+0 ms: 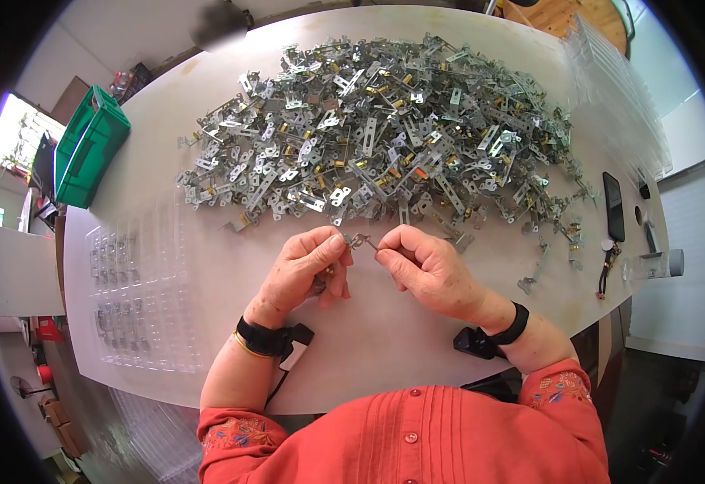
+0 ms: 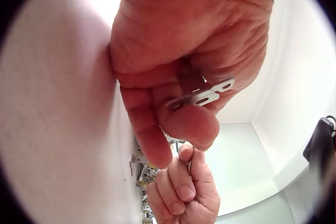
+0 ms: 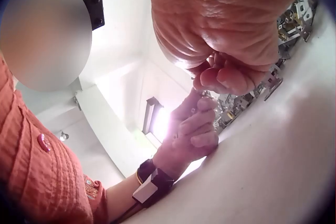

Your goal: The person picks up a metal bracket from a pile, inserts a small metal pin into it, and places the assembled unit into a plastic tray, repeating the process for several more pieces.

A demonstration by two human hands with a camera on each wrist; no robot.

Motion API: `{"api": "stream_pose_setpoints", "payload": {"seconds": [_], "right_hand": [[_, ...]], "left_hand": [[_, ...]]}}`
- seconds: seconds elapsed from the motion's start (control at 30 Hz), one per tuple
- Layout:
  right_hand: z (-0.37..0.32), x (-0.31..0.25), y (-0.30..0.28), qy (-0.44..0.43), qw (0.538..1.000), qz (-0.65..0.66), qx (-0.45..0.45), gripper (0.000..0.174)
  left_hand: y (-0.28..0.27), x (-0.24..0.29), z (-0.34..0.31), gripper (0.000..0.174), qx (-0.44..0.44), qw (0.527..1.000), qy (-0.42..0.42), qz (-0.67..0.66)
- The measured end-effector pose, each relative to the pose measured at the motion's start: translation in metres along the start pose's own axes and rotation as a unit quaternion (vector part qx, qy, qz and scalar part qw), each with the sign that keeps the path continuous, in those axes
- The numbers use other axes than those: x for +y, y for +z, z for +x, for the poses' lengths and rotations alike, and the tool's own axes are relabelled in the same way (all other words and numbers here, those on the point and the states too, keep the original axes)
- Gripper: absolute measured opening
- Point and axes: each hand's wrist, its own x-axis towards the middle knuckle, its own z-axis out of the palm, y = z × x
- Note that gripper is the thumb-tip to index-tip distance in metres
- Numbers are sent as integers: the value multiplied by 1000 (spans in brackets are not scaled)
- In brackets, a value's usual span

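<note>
Over the table in front of the pile, my left hand [image 1: 308, 262] pinches a small metal bracket [image 1: 357, 239] between thumb and forefinger. A second flat metal bracket [image 2: 207, 96] with holes is tucked in the curled fingers of that same hand, its end sticking out past them in the left wrist view. Facing it, my right hand [image 1: 433, 270] pinches a thin metal piece [image 1: 371, 247] that reaches toward the small bracket. Its other fingers are curled in. In the right wrist view the fingertips hide most of the held pieces.
A large heap of metal brackets [image 1: 384, 129] covers the far half of the table. To the left are a clear plastic tray [image 1: 167, 282] with brackets in its slots and a green crate [image 1: 94, 149]. A phone [image 1: 613, 207], a bottle [image 1: 655, 265] and stacked clear trays [image 1: 614, 97] stand right.
</note>
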Motion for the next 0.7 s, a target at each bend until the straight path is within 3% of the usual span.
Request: {"api": "stream_pose_setpoints", "payload": {"seconds": [0.43,0.6,0.7], "right_hand": [[0,2,0,7,1000,-9,8,11],[0,0,-2,7,999,-37,-6,11],[0,-9,-2,32,999,-32,-18,13]], "left_hand": [[0,-2,0,36,-4,1000,9,26],[6,5,-2,38,2,989,-11,148],[7,4,-3,39,11,988,-9,152]]}}
